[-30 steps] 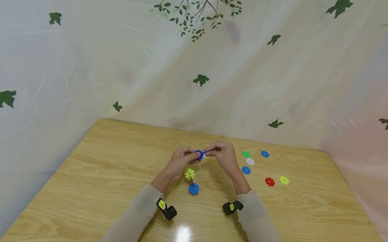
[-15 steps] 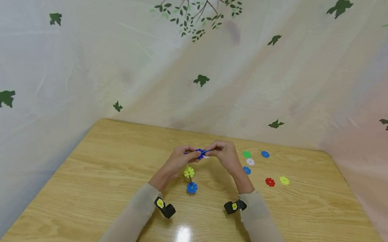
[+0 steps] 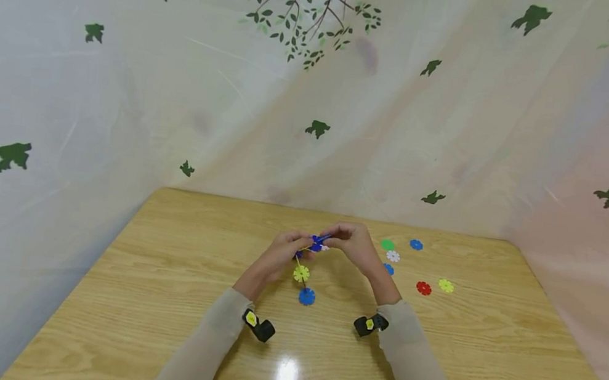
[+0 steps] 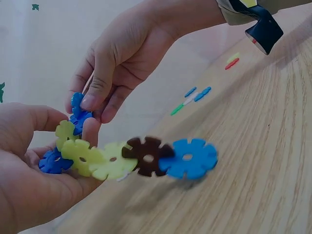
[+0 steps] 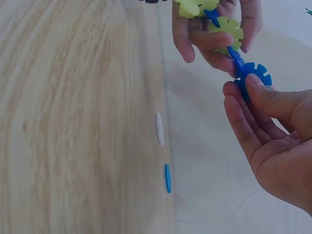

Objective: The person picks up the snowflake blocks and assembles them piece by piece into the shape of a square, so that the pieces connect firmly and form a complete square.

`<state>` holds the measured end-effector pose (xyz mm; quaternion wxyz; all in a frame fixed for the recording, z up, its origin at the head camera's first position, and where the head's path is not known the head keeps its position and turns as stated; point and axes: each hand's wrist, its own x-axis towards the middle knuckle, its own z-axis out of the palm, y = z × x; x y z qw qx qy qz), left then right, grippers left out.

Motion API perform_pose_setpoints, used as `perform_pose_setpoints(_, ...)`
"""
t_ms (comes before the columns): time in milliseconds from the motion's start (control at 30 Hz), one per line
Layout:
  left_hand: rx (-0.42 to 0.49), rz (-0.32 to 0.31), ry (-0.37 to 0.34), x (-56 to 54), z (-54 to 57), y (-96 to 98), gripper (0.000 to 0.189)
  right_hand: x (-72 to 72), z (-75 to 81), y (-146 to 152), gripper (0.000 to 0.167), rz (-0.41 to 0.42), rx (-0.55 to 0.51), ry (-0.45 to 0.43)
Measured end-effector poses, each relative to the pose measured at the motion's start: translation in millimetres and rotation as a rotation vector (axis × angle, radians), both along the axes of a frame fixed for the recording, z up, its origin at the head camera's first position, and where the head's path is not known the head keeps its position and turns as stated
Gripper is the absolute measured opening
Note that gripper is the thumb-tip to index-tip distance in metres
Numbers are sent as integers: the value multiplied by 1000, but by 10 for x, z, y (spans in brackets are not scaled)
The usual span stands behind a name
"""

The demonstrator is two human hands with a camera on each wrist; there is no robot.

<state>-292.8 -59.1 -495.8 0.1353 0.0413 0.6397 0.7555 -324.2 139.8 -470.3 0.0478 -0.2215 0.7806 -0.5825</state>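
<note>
Just below the centre of the head view, the left hand (image 3: 274, 255) grips a chain of notched discs (image 3: 301, 273) — yellow, brown, blue — while the right hand (image 3: 355, 246) pinches a blue disc (image 5: 262, 71) touching one end. Loose discs (image 3: 423, 288) lie on the tabletop (image 3: 488, 352), right of centre.

The left forearm (image 3: 204, 347) and right forearm (image 3: 421, 372) are stretched forward. The left hand (image 3: 277, 255) is held curled near the right hand (image 3: 357, 245), which is turned inward in a pinch.
</note>
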Motion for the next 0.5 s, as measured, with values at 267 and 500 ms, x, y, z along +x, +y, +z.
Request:
perform_pose_setpoints(267,65,-17,-67,-11,-91,53,27,-26,-65,-4,24,36,10,5)
perform_pose_setpoints(500,135,-47,-95,24,-99,100,27,-42,-74,-76,25,66,53,31)
